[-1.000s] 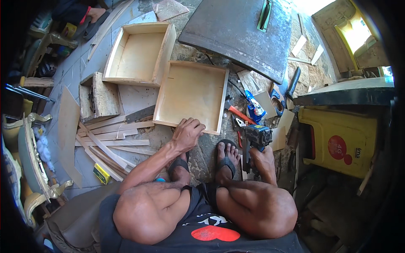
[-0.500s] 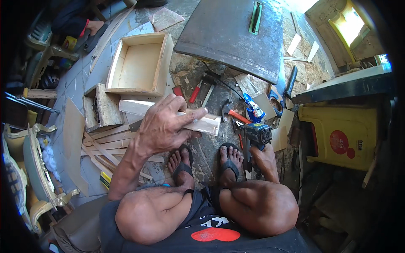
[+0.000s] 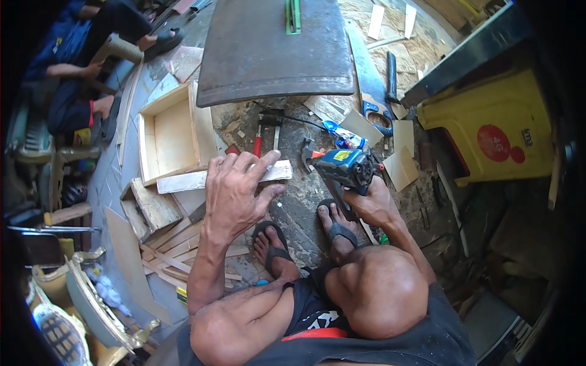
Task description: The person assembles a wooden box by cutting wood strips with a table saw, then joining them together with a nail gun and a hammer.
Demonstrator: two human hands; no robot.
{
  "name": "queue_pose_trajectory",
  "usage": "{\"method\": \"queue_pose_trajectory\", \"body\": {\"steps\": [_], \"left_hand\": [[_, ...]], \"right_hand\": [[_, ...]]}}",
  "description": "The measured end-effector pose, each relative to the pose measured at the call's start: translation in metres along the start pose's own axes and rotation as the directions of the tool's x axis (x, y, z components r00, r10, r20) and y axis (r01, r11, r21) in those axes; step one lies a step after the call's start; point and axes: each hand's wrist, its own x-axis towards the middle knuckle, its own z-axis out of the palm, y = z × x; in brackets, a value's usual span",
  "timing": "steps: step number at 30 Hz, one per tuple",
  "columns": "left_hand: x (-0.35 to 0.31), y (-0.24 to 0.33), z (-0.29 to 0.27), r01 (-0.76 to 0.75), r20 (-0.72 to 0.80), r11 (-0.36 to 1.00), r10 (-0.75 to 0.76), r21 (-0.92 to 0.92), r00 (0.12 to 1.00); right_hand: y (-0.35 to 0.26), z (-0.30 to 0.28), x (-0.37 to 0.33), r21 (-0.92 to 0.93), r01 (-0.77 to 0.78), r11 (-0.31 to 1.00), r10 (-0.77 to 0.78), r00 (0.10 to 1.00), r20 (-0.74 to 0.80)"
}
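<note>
My left hand (image 3: 235, 192) grips a short pale wooden piece (image 3: 183, 182) from above, fingers over its far side and thumb near its right end. It is held above the floor, roughly level across the view. In my right hand (image 3: 373, 204) is a blue and black nail gun (image 3: 348, 166), its body up and pointing to the left, just right of the wood and apart from it. Beneath it lies a claw hammer (image 3: 307, 154), partly hidden. An open pale wooden drawer box (image 3: 206, 131) stands beyond my left hand, with a rough wooden box (image 3: 162, 210) nearer.
Loose wooden strips (image 3: 177, 256) lie left of my feet. Ahead is a dark board (image 3: 274, 61); a handsaw (image 3: 376, 113) lies to its right. A yellow plastic stool (image 3: 494, 131) stands at right, gilded chair frames (image 3: 91, 299) at left. Another person (image 3: 79, 67) sits at far left.
The nail gun in my right hand has come up and closer to the wooden piece, turning toward the left. My left hand has tilted the piece to nearly level. The view has shifted.
</note>
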Motion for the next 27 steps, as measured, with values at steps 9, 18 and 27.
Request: {"method": "queue_pose_trajectory", "body": {"steps": [9,18,27], "left_hand": [[0.007,0.003,0.007,0.083,0.053,0.996,-0.081,-0.031,0.995],[0.006,0.01,-0.002,0.141,0.059,0.99,-0.14,-0.011,0.988],[0.011,0.009,0.003,0.153,0.088,0.981,-0.143,-0.119,0.986]], "right_hand": [[0.037,-0.003,0.011,0.036,0.106,0.994,-0.107,0.994,0.031],[0.009,-0.019,0.009,0.131,0.205,0.97,-0.204,0.979,-0.017],[-0.024,-0.025,0.01,0.057,0.498,0.866,-0.501,0.861,0.09]]}}
